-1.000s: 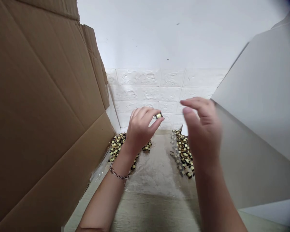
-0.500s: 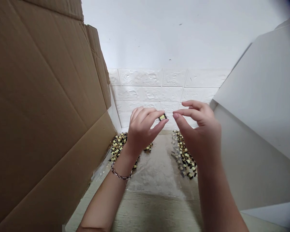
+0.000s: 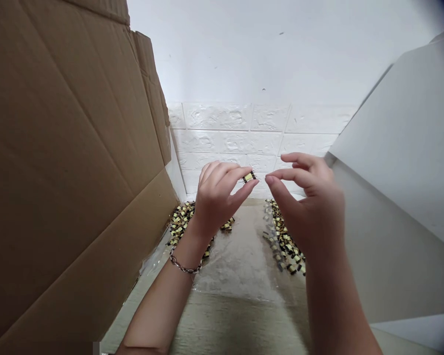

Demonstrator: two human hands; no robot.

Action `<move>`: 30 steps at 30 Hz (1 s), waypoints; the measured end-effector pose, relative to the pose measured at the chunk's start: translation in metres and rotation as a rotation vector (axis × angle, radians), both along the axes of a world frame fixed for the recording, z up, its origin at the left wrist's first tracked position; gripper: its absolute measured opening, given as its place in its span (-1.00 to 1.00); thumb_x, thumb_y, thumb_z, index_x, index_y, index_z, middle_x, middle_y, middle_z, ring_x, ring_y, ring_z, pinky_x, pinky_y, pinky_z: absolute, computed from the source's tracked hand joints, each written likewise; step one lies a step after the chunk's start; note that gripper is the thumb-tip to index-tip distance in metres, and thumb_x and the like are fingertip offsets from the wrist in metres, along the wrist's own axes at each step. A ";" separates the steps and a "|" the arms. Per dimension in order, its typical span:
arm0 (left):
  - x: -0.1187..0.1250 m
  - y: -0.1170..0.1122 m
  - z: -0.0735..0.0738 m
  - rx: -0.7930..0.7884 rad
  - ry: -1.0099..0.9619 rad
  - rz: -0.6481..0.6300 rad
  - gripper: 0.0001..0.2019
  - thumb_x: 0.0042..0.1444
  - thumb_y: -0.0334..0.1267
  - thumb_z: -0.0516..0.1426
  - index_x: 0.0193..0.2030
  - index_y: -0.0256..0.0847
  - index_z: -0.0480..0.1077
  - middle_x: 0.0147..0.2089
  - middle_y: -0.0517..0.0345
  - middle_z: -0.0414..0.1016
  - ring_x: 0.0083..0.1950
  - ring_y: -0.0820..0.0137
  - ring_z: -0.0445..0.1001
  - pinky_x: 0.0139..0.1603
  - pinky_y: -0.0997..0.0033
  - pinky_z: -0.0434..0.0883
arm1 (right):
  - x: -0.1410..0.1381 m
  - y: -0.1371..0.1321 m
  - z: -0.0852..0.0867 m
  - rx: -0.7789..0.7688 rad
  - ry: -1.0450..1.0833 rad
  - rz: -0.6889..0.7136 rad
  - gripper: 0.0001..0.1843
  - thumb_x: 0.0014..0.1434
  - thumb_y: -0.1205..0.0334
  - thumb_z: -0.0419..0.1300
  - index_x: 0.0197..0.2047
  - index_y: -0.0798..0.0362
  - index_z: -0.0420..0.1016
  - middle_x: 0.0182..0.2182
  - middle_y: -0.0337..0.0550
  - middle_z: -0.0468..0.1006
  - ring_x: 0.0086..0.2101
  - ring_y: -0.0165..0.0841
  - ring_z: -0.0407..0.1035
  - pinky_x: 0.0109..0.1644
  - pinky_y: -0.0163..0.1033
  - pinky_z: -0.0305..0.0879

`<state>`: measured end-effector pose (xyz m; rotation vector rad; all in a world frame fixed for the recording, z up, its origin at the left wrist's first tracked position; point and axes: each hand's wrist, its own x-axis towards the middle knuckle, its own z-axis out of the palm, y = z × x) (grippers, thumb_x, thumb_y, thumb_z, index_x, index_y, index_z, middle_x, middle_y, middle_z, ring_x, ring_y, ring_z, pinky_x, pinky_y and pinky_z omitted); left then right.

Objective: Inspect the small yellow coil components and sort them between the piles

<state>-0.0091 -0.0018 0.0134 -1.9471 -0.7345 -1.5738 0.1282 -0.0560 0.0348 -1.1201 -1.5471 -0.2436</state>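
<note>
The part [image 3: 249, 177], a small yellow-and-black block with fine pins [image 3: 254, 175] along its ends, is held up near the middle of the frame. It should be light and stiff in the body, and not very slippery; the pins look thin enough to bend, so the best hold is probably on the body, clear of them.

The left hand [image 3: 216, 192] has its grip closed on the part, index finger above and thumb below. The right hand [image 3: 314, 204] is just beside, apart from the part, its thumb and index tips brought close together; whether a thin wire lies between them I cannot tell, as the view is too coarse there.

Compared with a second ago, the right hand's thumb and index finger are nearer each other and nearer the part. Against the half-second frame, little differs.

Lower down, similar pieces lie in a left pile [image 3: 182, 219], partly behind the left wrist, and a right pile [image 3: 284, 239], with a clear plastic sheet [image 3: 240, 268] between them on the counter [image 3: 222, 325]. Cardboard [image 3: 77, 172] fills the left of the frame, a white panel [image 3: 403, 143] the right.
</note>
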 end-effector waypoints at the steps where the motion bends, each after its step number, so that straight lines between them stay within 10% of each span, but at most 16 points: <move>1: 0.000 0.000 0.000 -0.005 -0.002 0.005 -0.84 -0.02 -0.22 0.14 -0.29 -0.20 0.36 -0.37 0.15 0.43 -0.29 0.44 0.36 -0.22 0.39 0.30 | -0.001 -0.001 0.000 -0.004 -0.009 0.010 -0.92 0.03 0.21 0.12 -0.45 -0.06 0.42 -0.16 -0.19 0.39 -0.13 -0.24 0.27 -0.03 0.03 0.12; 30: -0.002 0.002 -0.002 -0.033 0.070 -0.025 -0.83 -0.01 -0.23 0.13 -0.26 -0.21 0.34 -0.35 0.15 0.43 -0.28 0.44 0.34 -0.22 0.40 0.25 | 0.023 0.023 -0.005 -0.234 0.026 0.106 -0.90 0.03 0.15 0.12 -0.38 -0.08 0.44 -0.14 -0.21 0.40 -0.09 -0.23 0.26 -0.02 0.03 0.10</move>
